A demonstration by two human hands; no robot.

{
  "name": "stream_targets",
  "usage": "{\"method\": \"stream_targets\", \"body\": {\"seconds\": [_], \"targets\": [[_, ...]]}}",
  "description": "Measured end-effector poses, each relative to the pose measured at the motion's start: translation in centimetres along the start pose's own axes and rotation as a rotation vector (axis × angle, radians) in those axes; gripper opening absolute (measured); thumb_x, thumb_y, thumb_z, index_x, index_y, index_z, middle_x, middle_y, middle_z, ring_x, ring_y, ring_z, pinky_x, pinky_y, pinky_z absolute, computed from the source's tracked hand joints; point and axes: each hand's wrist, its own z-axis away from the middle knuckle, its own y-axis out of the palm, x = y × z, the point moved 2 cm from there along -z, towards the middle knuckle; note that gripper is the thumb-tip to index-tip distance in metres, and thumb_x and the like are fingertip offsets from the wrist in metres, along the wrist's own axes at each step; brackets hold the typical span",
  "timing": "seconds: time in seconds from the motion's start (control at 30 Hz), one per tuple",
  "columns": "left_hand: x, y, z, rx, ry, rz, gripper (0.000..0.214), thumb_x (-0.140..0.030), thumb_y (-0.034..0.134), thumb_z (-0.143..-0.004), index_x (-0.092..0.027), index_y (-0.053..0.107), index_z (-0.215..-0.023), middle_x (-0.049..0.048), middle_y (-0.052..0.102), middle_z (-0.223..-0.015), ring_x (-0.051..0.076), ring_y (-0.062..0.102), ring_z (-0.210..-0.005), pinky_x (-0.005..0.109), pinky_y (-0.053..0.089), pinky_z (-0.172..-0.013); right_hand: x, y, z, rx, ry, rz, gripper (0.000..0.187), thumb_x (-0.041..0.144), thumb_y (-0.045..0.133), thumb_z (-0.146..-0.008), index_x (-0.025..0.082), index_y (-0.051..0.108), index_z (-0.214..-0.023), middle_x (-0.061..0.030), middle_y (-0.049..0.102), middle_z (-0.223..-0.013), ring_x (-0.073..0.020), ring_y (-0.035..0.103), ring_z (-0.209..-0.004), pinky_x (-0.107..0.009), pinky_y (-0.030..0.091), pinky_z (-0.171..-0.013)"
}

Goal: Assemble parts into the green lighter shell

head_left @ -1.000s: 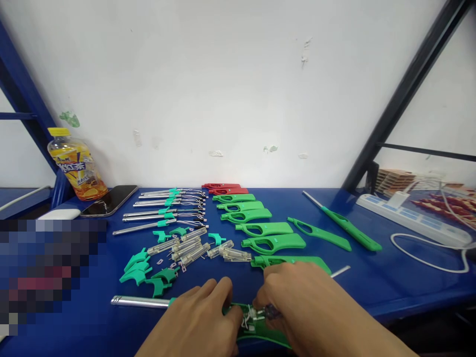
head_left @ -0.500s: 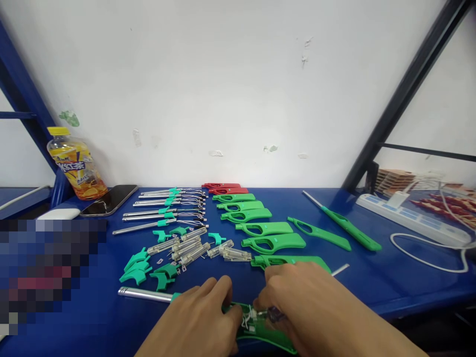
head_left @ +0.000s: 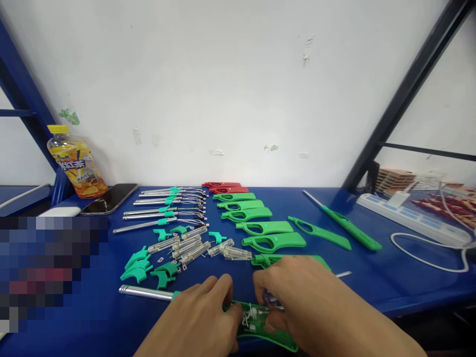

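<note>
My left hand (head_left: 199, 315) is closed on a green lighter shell (head_left: 277, 341), an open half with white wires and clear parts inside. A silver lighter tube (head_left: 147, 293) with a teal collar sticks out leftward from under this hand. Over the shell's right part, my right hand (head_left: 293, 297) is closed around a dark purple handle (head_left: 270, 298), apparently a screwdriver's. A thin pale shaft (head_left: 344, 274) shows behind that hand. Its fingertips are at the inside of the shell, and the palm hides much of the handle. Just beyond lies another green half-shell (head_left: 316, 260), partly covered.
Several green half-shells (head_left: 275, 241), clear fuel tanks (head_left: 193, 252), teal triggers (head_left: 136, 270) and wired metal tubes (head_left: 148, 214) lie ahead. A lighter (head_left: 345, 225) and power strip (head_left: 412, 218) are right; a phone (head_left: 111, 199) and drink bottle (head_left: 78, 163) stand back left.
My right hand has shifted slightly up and turned the purple handle away from the shell's inside, its thumb now lower in the shell. The left hand keeps its hold.
</note>
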Motion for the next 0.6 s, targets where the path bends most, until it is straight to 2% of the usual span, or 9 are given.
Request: {"method": "stream_targets", "body": {"seconds": [0.1, 0.2, 0.3, 0.4, 0.47, 0.5, 0.53, 0.6], "targets": [[-0.3, -0.6, -0.6, -0.031, -0.033, 0.041, 0.016, -0.032, 0.082, -0.103, -0.028, 0.084, -0.119, 0.0072, 0.077, -0.12, 0.031, 0.078, -0.124, 0.036, 0.064, -0.105, 0.0, 0.9, -0.1, 0.019, 0.003, 0.002, 0.019, 0.016, 0.096, -0.081, 0.031, 0.089, -0.091, 0.0001, 0.089, -0.079, -0.0271, 0.084, -0.064, -0.04, 0.015, -0.052], [-0.4, -1.0, -0.9, -0.025, -0.042, 0.052, 0.018, -0.036, 0.083, -0.103, -0.028, 0.083, -0.119, 0.0075, 0.076, -0.12, 0.032, 0.077, -0.127, 0.037, 0.064, -0.108, 0.3, 1.3, -0.2, 0.027, -0.033, -0.005, 0.021, 0.016, 0.095, -0.082, 0.031, 0.088, -0.094, -0.0002, 0.089, -0.084, -0.027, 0.086, -0.07, -0.039, 0.015, -0.054], [-0.1, -0.8, -0.6, -0.007, -0.045, 0.06, 0.018, -0.032, 0.083, -0.102, -0.028, 0.082, -0.12, 0.0071, 0.076, -0.122, 0.031, 0.077, -0.126, 0.037, 0.064, -0.108, 0.6, 0.6, 0.2, 0.051, -0.056, -0.015, 0.024, 0.014, 0.102, -0.079, 0.028, 0.087, -0.09, -0.001, 0.089, -0.083, -0.0267, 0.086, -0.068, -0.037, 0.015, -0.053], [0.3, -0.2, -0.1, 0.04, -0.024, 0.044, 0.027, -0.016, 0.082, -0.1, -0.03, 0.083, -0.124, 0.0054, 0.079, -0.128, 0.03, 0.079, -0.122, 0.038, 0.064, -0.106, 0.3, 0.6, 1.6, 0.054, -0.041, -0.022, 0.02, 0.014, 0.098, -0.087, 0.027, 0.084, -0.085, -0.0016, 0.089, -0.087, -0.027, 0.086, -0.064, -0.036, 0.019, -0.051], [0.5, 0.3, 0.1, 0.081, -0.004, 0.015, 0.043, -0.002, 0.079, -0.096, -0.032, 0.084, -0.128, 0.0039, 0.079, -0.134, 0.03, 0.08, -0.12, 0.04, 0.065, -0.104, -0.3, 1.8, 3.0, 0.008, -0.037, -0.047, 0.024, 0.008, 0.091, -0.09, 0.031, 0.084, -0.089, 0.0029, 0.089, -0.094, -0.0241, 0.087, -0.065, -0.035, 0.027, -0.049], [0.6, 0.4, 0.2, 0.099, 0.005, 0.006, 0.05, 0.003, 0.078, -0.094, -0.032, 0.084, -0.13, 0.0034, 0.08, -0.136, 0.03, 0.081, -0.119, 0.041, 0.065, -0.103, -0.7, 2.6, 3.8, -0.072, -0.05, -0.089, 0.03, 0.004, 0.088, -0.09, 0.034, 0.084, -0.092, 0.0061, 0.088, -0.096, -0.0215, 0.087, -0.065, -0.034, 0.033, -0.049], [0.6, 0.4, 0.2, 0.107, 0.007, 0.0, 0.054, 0.006, 0.077, -0.092, -0.032, 0.084, -0.131, 0.0031, 0.08, -0.137, 0.03, 0.081, -0.118, 0.041, 0.065, -0.102, -1.1, 3.4, 4.5, -0.17, -0.063, -0.117, 0.034, 0.004, 0.087, -0.091, 0.037, 0.086, -0.101, 0.0081, 0.088, -0.102, -0.0192, 0.087, -0.065, -0.032, 0.04, -0.05], [0.5, 0.3, 0.2, 0.109, 0.012, 0.004, 0.057, 0.008, 0.077, -0.09, -0.032, 0.084, -0.131, 0.0028, 0.08, -0.136, 0.03, 0.082, -0.118, 0.039, 0.065, -0.1, -1.9, 5.3, 5.8, -0.278, -0.083, -0.134, 0.052, 0.004, 0.086, -0.093, 0.043, 0.084, -0.127, 0.0109, 0.087, -0.113, -0.0156, 0.088, -0.067, -0.025, 0.052, -0.052]]}}
